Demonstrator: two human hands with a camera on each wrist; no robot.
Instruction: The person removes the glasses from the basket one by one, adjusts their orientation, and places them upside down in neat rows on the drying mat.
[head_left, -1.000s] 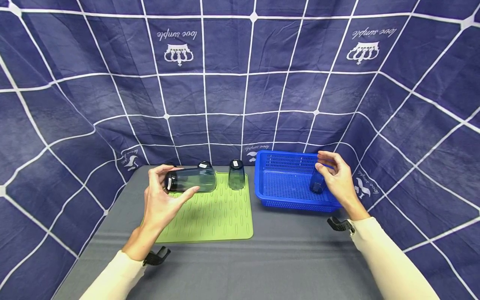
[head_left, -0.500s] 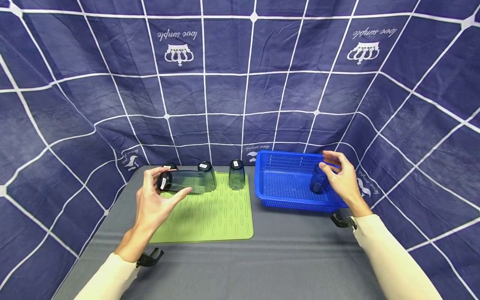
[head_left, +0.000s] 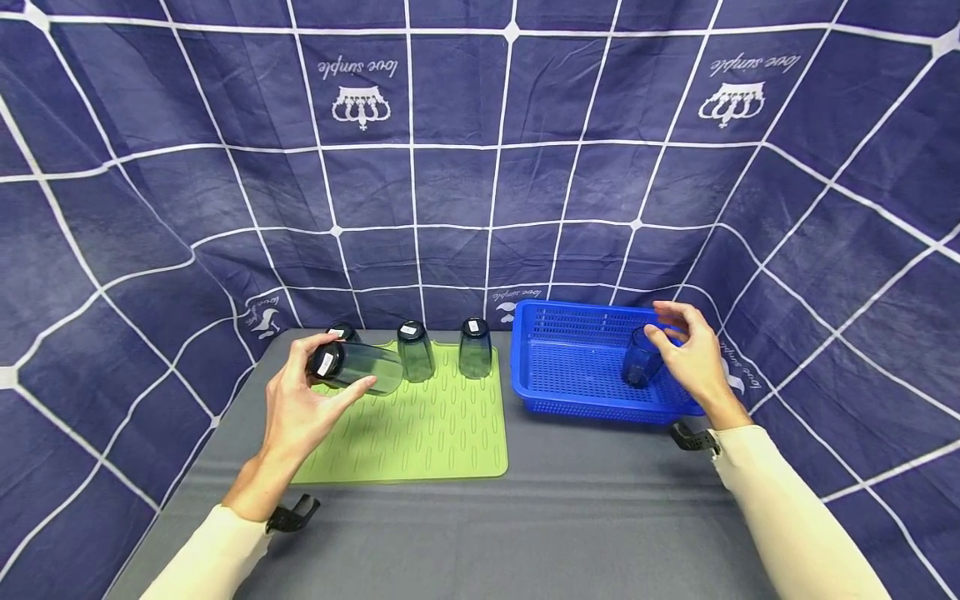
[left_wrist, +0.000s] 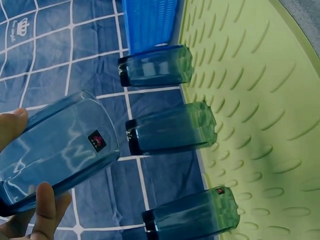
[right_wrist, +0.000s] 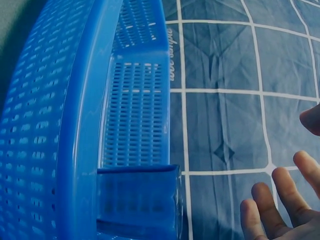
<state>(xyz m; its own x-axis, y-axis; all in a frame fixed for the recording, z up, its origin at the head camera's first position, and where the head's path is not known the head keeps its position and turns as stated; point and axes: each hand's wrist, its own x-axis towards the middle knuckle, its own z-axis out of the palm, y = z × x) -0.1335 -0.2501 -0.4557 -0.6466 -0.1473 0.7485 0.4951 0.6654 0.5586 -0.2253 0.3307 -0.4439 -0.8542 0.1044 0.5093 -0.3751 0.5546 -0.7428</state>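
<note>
My left hand [head_left: 300, 408] grips a tinted drinking glass [head_left: 367, 367] between thumb and fingers. The glass is tilted nearly sideways over the green ribbed mat [head_left: 420, 442], its dark base at the hand's side. Three similar glasses stand upside down along the mat's back edge: one at right [head_left: 475, 352], one in the middle [head_left: 417, 357], and one at left [head_left: 343, 331] partly hidden by the held glass. In the right wrist view, my right hand [right_wrist: 280, 210] has spread, relaxed fingers, apart from a glass [right_wrist: 140, 202] that stands in the blue basket [head_left: 517, 358].
The perforated basket lies right of the mat on a grey tabletop [head_left: 480, 533]. A navy cloth [head_left: 465, 192] with white grid lines hangs at the back and sides. Black wrist mounts [head_left: 294, 512] stick out below both forearms.
My left hand has moved left with its glass, uncovering the middle standing glass. My right hand has drawn away to the right from the glass in the basket.
</note>
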